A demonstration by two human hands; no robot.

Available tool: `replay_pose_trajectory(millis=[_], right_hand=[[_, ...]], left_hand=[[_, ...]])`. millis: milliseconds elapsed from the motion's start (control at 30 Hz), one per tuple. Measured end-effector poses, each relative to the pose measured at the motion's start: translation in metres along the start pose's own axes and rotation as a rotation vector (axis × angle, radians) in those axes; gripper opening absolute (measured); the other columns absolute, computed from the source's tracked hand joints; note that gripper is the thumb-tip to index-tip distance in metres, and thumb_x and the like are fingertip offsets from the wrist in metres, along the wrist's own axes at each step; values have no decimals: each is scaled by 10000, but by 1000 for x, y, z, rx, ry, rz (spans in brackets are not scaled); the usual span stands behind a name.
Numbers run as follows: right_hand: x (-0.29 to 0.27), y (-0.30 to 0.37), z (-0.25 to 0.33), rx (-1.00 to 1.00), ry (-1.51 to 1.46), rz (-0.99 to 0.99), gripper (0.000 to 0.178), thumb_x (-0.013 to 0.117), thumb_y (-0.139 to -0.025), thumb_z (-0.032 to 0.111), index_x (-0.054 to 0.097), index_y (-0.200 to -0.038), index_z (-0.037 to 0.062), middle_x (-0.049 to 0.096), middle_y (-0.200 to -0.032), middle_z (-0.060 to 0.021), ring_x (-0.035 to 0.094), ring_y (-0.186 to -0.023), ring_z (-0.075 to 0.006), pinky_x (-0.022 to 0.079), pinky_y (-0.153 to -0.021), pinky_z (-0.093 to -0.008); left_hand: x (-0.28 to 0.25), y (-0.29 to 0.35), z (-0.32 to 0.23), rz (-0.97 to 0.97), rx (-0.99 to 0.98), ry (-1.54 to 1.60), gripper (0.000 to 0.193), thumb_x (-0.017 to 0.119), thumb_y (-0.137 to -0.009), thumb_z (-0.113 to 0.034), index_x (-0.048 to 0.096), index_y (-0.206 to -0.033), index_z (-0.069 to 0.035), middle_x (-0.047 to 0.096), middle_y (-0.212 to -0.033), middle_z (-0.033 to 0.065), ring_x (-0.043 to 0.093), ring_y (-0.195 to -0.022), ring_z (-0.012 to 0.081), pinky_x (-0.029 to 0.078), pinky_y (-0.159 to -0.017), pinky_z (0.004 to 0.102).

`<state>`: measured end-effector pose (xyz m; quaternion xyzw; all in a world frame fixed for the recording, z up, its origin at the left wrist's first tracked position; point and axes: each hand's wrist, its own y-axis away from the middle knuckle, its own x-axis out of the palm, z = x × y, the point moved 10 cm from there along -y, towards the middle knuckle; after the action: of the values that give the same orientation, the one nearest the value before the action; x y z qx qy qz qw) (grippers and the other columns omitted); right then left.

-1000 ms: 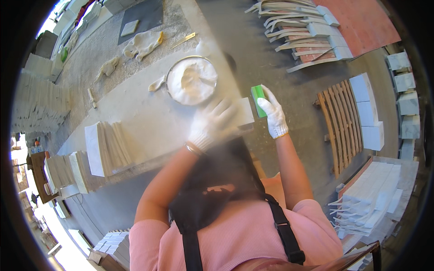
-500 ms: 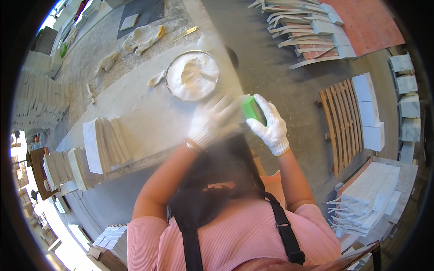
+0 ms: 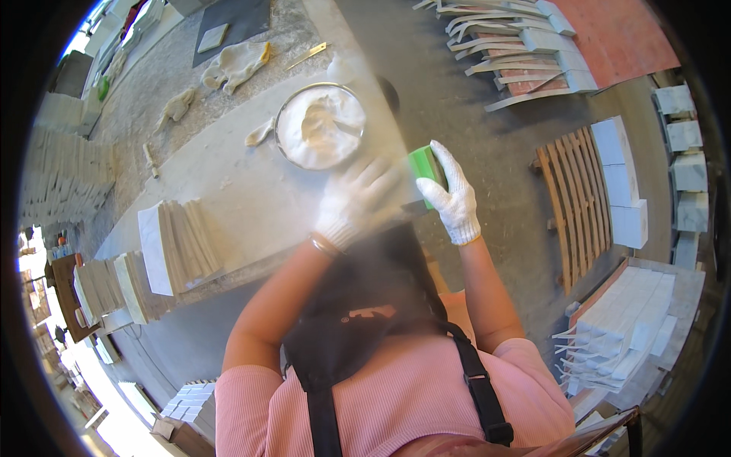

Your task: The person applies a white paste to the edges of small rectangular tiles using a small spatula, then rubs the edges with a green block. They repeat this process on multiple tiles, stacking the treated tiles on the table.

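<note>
Gripped between the right hand's (image 3: 454,199) thumb and fingers, in a white knit glove, is a green rectangular block (image 3: 421,165) at the table's (image 3: 244,190) right edge; the left hand (image 3: 356,196), likewise gloved and blurred, lies open, fingers spread, near the round bowl (image 3: 277,137) of white powder (image 3: 314,126); whether its palm presses anything, I cannot tell

White, orange-hemmed, on gloved right grip (image 3: 454,204) | hazy white on gloved left grip (image 3: 350,199) | bright green, dark along one side, on block (image 3: 423,166) | plain white on powder (image 3: 316,126) | dusty pale grey on surface (image 3: 247,167) | finely ribbed pink on shirt (image 3: 388,388) | black, orange-patched, on apron (image 3: 327,343) | dull red on sheet (image 3: 620,38)
</note>
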<state>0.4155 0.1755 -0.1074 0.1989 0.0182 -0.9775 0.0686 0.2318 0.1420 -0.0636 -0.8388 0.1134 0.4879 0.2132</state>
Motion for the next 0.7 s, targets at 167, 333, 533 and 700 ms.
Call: replay_pose_trajectory(millis=[167,333,533,700], right_hand=[[6,-31,-11,131,-138,21,726,753,-930,287,485,-1560,44,574,-1513,-160,544,-1390,-250,406,-1165,-366],[-4,9,13,-121,185,11,755,770,-902,377,507,-1552,96,636,-1407,-186,595,-1330,-341,457,-1117,-417],[-2,-24,-32,164,-126,1,693,742,-948,291,499,-1558,68,620,-1475,-173,598,-1338,-267,458,-1115,-378],[-10,2,-11,128,-269,0,737,758,-929,269,478,-1568,30,591,-1486,-100,563,-1330,-194,438,-1129,-346]], left_hand=[[-4,-2,0,-13,1,-8,714,805,-766,-514,658,-1343,-119,606,-1431,128,578,-1315,345,514,-930,491],[-4,-2,0,-3,-29,61,713,806,-764,-513,657,-1347,-131,609,-1424,136,587,-1298,354,515,-950,511],[-3,-2,1,17,-54,58,723,810,-759,-509,654,-1361,-140,600,-1447,130,579,-1310,355,503,-951,524],[0,0,2,-18,-19,23,714,810,-762,-506,657,-1358,-145,597,-1455,125,576,-1318,343,501,-944,519]])
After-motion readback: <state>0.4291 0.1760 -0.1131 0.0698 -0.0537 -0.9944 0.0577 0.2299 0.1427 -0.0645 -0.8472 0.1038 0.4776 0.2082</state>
